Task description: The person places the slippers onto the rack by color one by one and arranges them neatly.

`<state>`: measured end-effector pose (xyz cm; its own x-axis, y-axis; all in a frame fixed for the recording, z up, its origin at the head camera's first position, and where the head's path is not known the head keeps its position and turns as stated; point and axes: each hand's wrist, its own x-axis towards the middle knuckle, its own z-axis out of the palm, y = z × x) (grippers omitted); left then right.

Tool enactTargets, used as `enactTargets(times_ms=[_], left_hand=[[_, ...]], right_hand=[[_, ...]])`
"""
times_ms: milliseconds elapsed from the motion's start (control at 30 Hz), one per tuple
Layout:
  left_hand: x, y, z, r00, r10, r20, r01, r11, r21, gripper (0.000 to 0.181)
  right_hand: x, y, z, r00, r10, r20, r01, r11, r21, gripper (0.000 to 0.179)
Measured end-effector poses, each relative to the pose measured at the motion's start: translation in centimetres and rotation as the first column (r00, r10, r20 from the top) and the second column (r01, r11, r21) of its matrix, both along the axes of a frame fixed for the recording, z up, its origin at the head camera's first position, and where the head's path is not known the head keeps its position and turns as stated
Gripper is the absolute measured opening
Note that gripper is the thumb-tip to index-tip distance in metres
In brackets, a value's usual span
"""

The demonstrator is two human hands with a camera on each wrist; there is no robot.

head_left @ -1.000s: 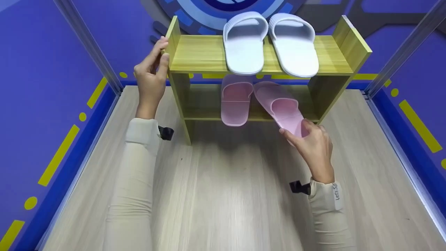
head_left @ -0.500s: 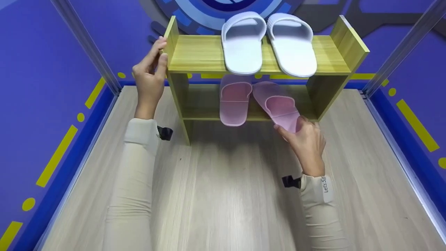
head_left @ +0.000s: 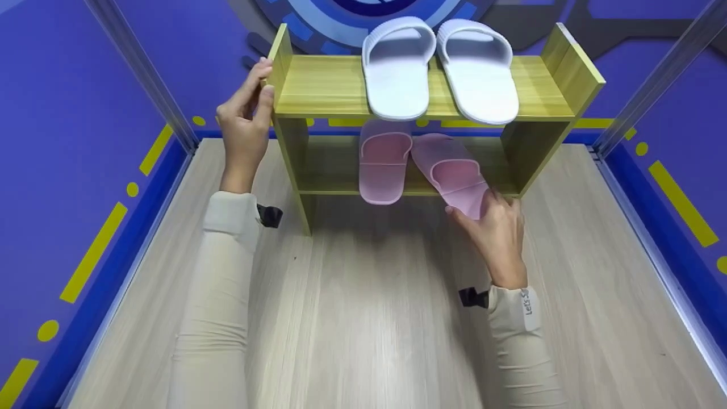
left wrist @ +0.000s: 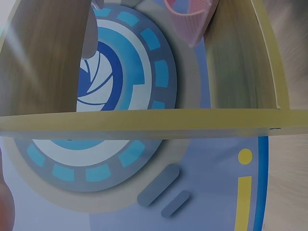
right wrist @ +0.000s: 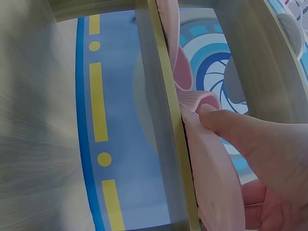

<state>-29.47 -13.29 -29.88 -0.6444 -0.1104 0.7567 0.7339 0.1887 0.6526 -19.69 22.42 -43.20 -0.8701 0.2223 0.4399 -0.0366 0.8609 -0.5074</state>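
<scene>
In the head view, my right hand (head_left: 498,238) grips the heel end of a pink slipper (head_left: 457,176), thumb on its left edge and fingers on its right. The slipper lies slanted on the lower board of a wooden shoe rack (head_left: 324,94), its heel sticking out over the front edge. A matching pink slipper (head_left: 383,170) sits straight just left of it. My left hand (head_left: 245,128) touches the outer face of the rack's left side panel with extended fingers and thumb. The right wrist view shows my thumb (right wrist: 226,120) on the held slipper (right wrist: 211,168).
On the upper board stand two white slippers (head_left: 397,79), side by side with toes to the back. Blue printed walls (head_left: 74,142) enclose the rack at the back and both sides. Pale wood-grain floor (head_left: 369,318) stretches in front.
My right hand has moved forward and a little left, sliding the pink slipper farther onto the lower board. The left hand stays on the side panel.
</scene>
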Motion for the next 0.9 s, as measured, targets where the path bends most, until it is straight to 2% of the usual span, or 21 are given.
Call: enactTargets(times_ms=[167,300,500,667,900], left_hand=[[0.1,-0.1,0.0,1.000,-0.002,0.014,0.002,1.000,0.003,0.027],[0.0,-0.1,-0.1,1.000,-0.007,0.012,0.007,1.000,0.001,0.027],[-0.1,-0.1,0.0,1.000,-0.010,0.007,0.010,1.000,0.001,0.027],[0.0,-0.1,0.0,1.000,-0.012,0.019,0.012,1.000,0.011,0.027],[0.0,-0.1,0.0,1.000,-0.010,0.014,0.010,1.000,0.012,0.027]], right_hand=[[0.0,0.4,0.0,0.998,0.067,0.000,-0.067,0.997,-0.026,0.059],[0.3,0.7,0.2,0.990,0.125,0.067,-0.119,0.989,-0.092,0.067],[0.7,1.2,0.8,0.964,0.178,0.198,-0.149,0.977,-0.154,0.078],[0.9,1.2,1.2,0.947,0.207,0.245,-0.168,0.971,-0.170,0.081],[1.0,1.0,1.5,0.918,0.285,0.276,-0.225,0.947,-0.230,0.086]])
